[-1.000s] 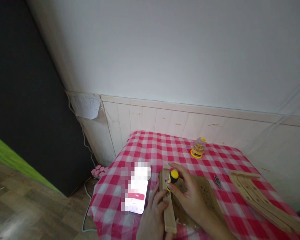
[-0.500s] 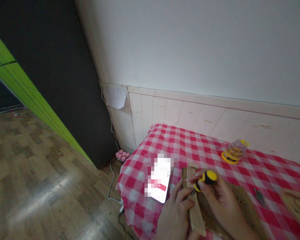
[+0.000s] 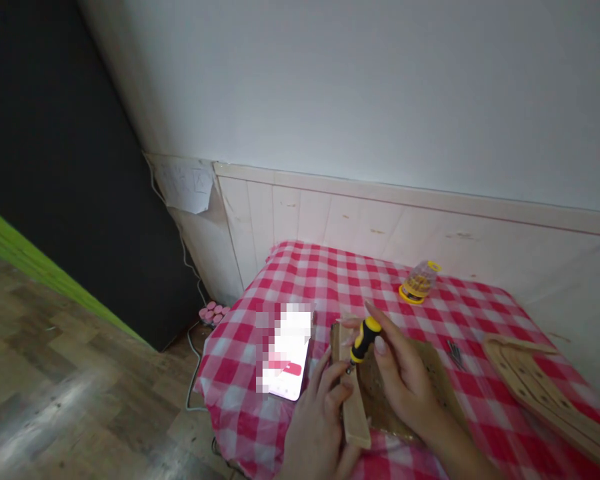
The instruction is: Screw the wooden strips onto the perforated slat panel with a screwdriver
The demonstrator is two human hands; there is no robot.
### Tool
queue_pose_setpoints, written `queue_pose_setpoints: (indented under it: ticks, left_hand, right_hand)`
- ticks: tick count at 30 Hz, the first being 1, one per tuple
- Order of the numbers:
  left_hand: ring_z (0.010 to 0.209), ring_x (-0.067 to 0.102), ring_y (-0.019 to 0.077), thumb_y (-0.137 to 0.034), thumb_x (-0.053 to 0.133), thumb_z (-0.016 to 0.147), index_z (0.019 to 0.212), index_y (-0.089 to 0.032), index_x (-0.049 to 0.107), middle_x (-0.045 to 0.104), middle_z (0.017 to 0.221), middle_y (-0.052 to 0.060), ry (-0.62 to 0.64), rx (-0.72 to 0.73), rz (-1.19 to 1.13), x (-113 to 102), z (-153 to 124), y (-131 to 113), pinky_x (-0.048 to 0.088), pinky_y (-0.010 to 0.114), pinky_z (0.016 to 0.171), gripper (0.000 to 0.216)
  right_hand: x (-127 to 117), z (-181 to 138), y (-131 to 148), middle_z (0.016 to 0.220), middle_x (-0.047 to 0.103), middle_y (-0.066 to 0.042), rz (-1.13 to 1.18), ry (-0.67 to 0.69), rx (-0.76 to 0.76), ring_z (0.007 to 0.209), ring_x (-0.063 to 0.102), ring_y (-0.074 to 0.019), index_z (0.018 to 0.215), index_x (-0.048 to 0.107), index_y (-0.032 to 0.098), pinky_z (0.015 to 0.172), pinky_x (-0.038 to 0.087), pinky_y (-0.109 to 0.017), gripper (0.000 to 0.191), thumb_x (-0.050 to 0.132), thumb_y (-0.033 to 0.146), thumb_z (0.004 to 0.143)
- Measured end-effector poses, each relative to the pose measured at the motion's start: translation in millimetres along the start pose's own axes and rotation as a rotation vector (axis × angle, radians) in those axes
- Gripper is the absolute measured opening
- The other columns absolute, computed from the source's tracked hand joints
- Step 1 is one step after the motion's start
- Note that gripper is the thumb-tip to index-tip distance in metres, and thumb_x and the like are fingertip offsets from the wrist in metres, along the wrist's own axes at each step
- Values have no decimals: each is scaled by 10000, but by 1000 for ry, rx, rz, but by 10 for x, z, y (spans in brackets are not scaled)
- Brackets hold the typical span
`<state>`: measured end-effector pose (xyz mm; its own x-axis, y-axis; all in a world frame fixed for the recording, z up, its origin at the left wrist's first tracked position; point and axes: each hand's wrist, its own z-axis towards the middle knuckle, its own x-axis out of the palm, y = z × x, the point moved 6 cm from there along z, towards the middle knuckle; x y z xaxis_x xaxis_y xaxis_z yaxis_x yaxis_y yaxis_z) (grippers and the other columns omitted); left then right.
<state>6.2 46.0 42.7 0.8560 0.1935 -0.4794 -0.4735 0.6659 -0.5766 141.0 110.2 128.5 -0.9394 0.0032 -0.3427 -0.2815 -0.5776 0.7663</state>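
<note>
My right hand (image 3: pixel 405 377) grips a short yellow-and-black screwdriver (image 3: pixel 364 341) between thumb and fingers. Its tip points down at a pale wooden strip (image 3: pixel 356 417), close to my left fingertips. Wrapped over the strip's left side, my left hand (image 3: pixel 315 417) holds it steady; the fingers cover part of its edge. Under the strip and my right hand lies a brown flat board or sheet (image 3: pixel 433 363). Several small metal screws (image 3: pixel 455 353) lie to the right of it. Whether the tip sits in a screw is too small to tell.
A red-and-white checked cloth (image 3: pixel 330 273) covers the table. On it are a lit phone (image 3: pixel 293 353), a clear jar with yellow base (image 3: pixel 418 285) and curved wooden pieces (image 3: pixel 535 380). Behind stands a panelled wall (image 3: pixel 310 213). A white cable (image 3: pixel 190 373) and pink round things (image 3: pixel 213 312) are at left.
The view has turned right, so things appear further left. The screwdriver has swung from a slant to more upright, and my right fingers have opened somewhat around its handle.
</note>
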Motion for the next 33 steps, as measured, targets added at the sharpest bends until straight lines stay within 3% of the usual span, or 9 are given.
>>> queue_pose_setpoints:
  ticks: [5,16,23,27,33]
  left_hand:
    - [1516,492,368,-165,610,926,1345,-225,458,599,1486,194,-19,9,38,-20,-11,-5,602,566,1072,451]
    - [1501,512,361,-169,602,937,1355,-216,472,595,1498,191,-23,17,64,14,-28,25,613,540,1053,441]
    - [1510,503,351,-148,584,933,1397,-199,471,607,1491,186,-24,41,64,-20,-1,-7,602,540,1082,481]
    - [1530,478,338,-140,574,932,1388,-199,476,613,1489,176,-21,42,62,-10,-13,4,587,534,1109,470]
    - [1559,434,336,-152,576,944,1383,-207,473,575,1542,173,-8,24,52,20,-76,56,584,534,1115,454]
  right_hand:
    - [11,18,14,1176,859,-98,-15,13,-36,999,840,-244,1520,615,324,862,689,-355,426,517,387,1111]
    - [-12,26,-2,1073,873,-69,9,-47,-66,942,847,-229,1316,730,319,851,689,-345,280,623,381,1065]
    - [10,7,55,1234,851,-97,-23,35,-18,896,846,-216,1558,578,327,850,696,-359,448,460,375,1129]
    - [8,17,54,1364,794,-105,-71,26,-70,1069,835,-248,1513,630,328,929,686,-393,424,521,350,1104]
    - [-4,5,30,1234,851,-54,-86,-5,-127,1089,828,-243,1399,710,385,945,677,-373,362,596,289,1069]
